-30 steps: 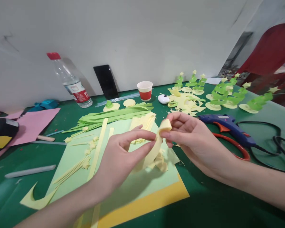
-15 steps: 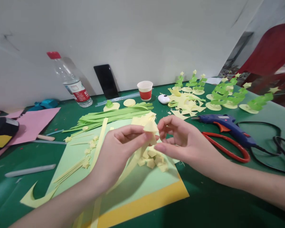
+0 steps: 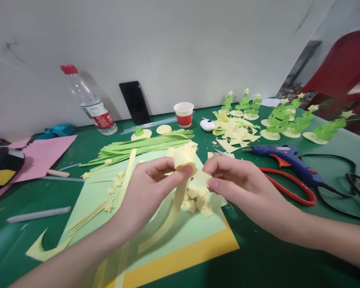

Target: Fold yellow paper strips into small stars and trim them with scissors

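A pale yellow paper strip (image 3: 168,224) is folded over at its top, and its long tail curls down over the light green sheet (image 3: 156,260). My left hand (image 3: 151,192) is closed, pinching the fold between thumb and fingers. On the other side, my right hand (image 3: 243,186) pinches the strip's short end, with thumb and index finger together. Just below the hands lies a small heap of folded yellow paper pieces (image 3: 199,202). More yellow paper (image 3: 190,148) shows behind the fold; its form is partly hidden.
Green paper strips (image 3: 144,144), a red paper cup (image 3: 184,116) and yellow scraps (image 3: 235,130) lie behind. A glue gun (image 3: 279,152) and red-handled scissors (image 3: 291,192) are at right, near spiral paper trees (image 3: 294,124). A bottle (image 3: 100,116) and phone (image 3: 135,102) lean at the wall.
My right hand has moved slightly down and right, and its fingers have closed on the strip's short end. The fold in my left hand has turned, and the tail hangs more openly.
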Demonstrator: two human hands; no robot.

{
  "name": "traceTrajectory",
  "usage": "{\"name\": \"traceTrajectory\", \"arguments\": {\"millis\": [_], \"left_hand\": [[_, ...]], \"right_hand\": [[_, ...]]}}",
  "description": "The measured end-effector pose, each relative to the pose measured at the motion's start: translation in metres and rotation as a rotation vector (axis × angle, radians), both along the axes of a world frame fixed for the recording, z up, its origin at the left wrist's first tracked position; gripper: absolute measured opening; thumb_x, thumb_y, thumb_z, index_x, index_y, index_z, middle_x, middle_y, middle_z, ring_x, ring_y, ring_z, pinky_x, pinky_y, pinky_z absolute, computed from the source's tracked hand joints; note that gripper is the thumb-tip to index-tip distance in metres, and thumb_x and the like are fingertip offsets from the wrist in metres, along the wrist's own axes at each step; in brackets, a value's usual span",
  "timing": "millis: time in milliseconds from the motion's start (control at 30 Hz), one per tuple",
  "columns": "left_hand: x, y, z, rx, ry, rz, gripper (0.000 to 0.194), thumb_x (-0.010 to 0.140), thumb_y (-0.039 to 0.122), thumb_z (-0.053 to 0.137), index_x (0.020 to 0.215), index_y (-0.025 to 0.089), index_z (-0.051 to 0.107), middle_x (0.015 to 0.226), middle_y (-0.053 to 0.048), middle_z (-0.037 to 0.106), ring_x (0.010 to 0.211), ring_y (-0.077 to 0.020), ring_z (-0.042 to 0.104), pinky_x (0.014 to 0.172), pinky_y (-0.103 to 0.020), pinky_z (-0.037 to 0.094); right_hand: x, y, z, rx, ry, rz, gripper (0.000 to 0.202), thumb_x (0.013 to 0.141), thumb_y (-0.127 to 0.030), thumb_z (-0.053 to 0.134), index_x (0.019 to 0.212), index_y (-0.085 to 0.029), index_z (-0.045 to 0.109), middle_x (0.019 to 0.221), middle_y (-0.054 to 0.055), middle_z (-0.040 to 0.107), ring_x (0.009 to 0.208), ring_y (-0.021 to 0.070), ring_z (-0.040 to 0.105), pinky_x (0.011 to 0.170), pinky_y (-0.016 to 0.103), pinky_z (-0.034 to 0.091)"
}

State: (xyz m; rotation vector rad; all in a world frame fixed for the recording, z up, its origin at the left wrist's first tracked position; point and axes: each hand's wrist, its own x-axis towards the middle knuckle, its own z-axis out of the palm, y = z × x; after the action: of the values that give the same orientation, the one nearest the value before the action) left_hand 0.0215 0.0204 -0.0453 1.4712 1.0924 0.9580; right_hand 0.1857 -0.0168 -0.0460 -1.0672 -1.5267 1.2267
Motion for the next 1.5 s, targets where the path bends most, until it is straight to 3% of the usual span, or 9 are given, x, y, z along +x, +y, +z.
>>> {"name": "traceTrajectory", "arguments": {"millis": [200,367,533,700,900,1033,1300,1500], "left_hand": [[-0.001,-0.003,0.001,0.013,-0.001,-0.06,0.021,0.075,0.022,0.066,0.053,0.02,0.065,0.051,0.005,0.06,0.048,-0.0081,0.05,0.046,-0.015,0.042],[0.002,-0.011,0.0,0.005,0.045,-0.069,0.017,0.074,0.024,0.066,0.058,0.021,0.066,0.052,0.004,0.059,0.048,-0.0102,0.051,0.044,-0.018,0.041],[0.001,-0.013,-0.001,0.183,0.149,-0.057,0.026,0.075,0.027,0.063,0.051,0.019,0.058,0.052,0.003,0.055,0.049,-0.0109,0.044,0.045,-0.021,0.034],[0.0,-0.012,-0.002,0.352,0.258,-0.066,0.04,0.079,0.027,0.056,0.042,0.02,0.041,0.044,0.004,0.042,0.045,-0.0109,0.032,0.045,-0.025,0.028],[0.0,-0.01,-0.003,0.482,0.281,-0.204,0.022,0.08,0.016,0.046,0.059,0.021,0.052,0.055,0.002,0.051,0.051,-0.0133,0.046,0.05,-0.024,0.037],[-0.004,-0.01,-0.002,0.538,0.299,-0.321,0.018,0.081,0.014,0.043,0.066,0.021,0.051,0.062,0.001,0.054,0.056,-0.0141,0.049,0.052,-0.025,0.04],[0.001,-0.017,0.003,0.419,0.352,-0.418,0.022,0.083,0.014,0.04,0.064,0.021,0.047,0.061,0.003,0.051,0.053,-0.0123,0.049,0.05,-0.021,0.04],[-0.006,-0.019,0.016,0.387,0.445,-0.484,0.021,0.077,0.013,0.046,0.068,0.023,0.062,0.067,0.001,0.066,0.062,-0.0166,0.061,0.049,-0.02,0.045]], "right_hand": [[0.001,0.003,-0.006,0.08,0.142,0.088,0.008,0.078,-0.012,0.052,0.076,-0.019,0.055,0.068,-0.003,0.054,0.062,0.0082,0.052,0.053,0.018,0.043],[-0.001,0.009,-0.009,0.002,0.116,0.071,0.013,0.077,-0.019,0.065,0.076,-0.021,0.051,0.072,-0.002,0.058,0.064,0.0117,0.055,0.058,0.024,0.045],[-0.002,0.009,-0.009,-0.034,0.118,0.128,0.014,0.078,-0.023,0.065,0.074,-0.021,0.052,0.07,-0.002,0.056,0.061,0.0112,0.051,0.056,0.025,0.042],[-0.003,0.007,-0.008,-0.093,0.18,0.133,0.016,0.076,-0.024,0.068,0.072,-0.02,0.053,0.068,-0.003,0.054,0.062,0.01,0.049,0.053,0.021,0.041],[-0.002,0.009,-0.007,-0.101,0.187,0.095,0.02,0.076,-0.029,0.07,0.068,-0.019,0.054,0.067,-0.003,0.054,0.06,0.0096,0.05,0.051,0.02,0.041],[0.0,0.01,-0.004,-0.093,0.17,0.1,0.022,0.077,-0.031,0.068,0.067,-0.019,0.053,0.066,-0.002,0.053,0.058,0.0095,0.048,0.052,0.021,0.041],[-0.002,0.008,-0.005,-0.099,0.108,0.095,0.011,0.074,-0.021,0.064,0.072,-0.02,0.053,0.07,-0.002,0.052,0.059,0.01,0.048,0.052,0.022,0.041],[0.003,0.006,-0.001,-0.142,0.172,0.071,0.011,0.073,-0.017,0.064,0.07,-0.019,0.054,0.066,-0.003,0.053,0.055,0.0083,0.05,0.049,0.02,0.042]]}}
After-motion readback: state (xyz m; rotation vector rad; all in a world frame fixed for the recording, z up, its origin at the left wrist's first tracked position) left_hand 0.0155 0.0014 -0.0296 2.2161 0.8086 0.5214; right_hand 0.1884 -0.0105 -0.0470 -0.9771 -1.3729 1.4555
